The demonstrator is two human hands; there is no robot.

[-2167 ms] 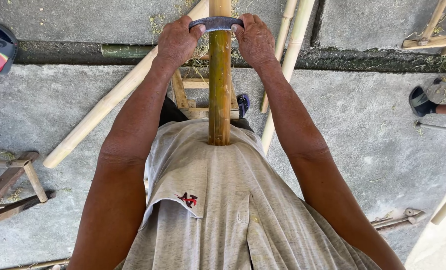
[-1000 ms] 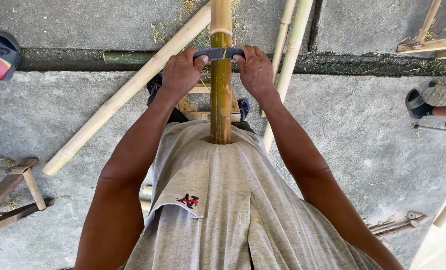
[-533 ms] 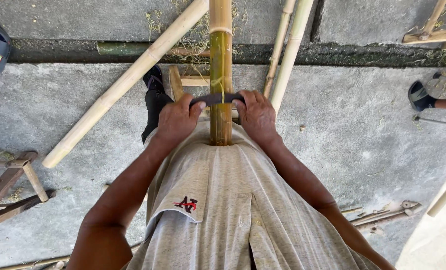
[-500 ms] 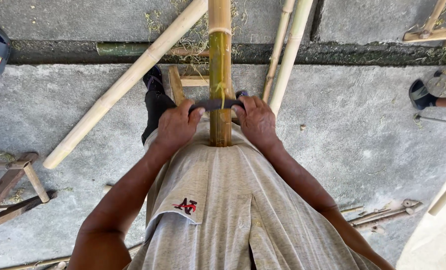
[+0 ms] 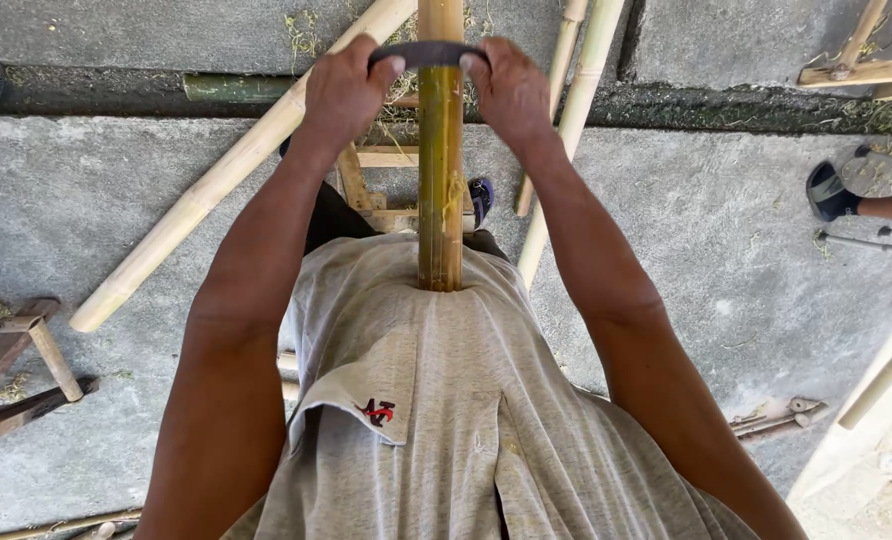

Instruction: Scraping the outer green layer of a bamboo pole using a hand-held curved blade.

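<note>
On grey concrete floor point(image 5: 686, 250) | left hand point(image 5: 344, 92), right hand point(image 5: 509, 92) grip curved blade point(image 5: 428, 54) | across bamboo pole point(image 5: 440, 180)

Bright even daylight, sharp focus

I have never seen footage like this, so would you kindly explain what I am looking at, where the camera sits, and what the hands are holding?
The camera is worn on a person's head and looks down over their grey shirt. There is no machine, only two bare hands. A bamboo pole runs away from the person's chest. The left hand and right hand each grip one end of a dark curved blade lying across the pole. Below is a concrete floor with more bamboo poles, a wooden frame at the left, and another person's sandalled foot at the right edge.
</note>
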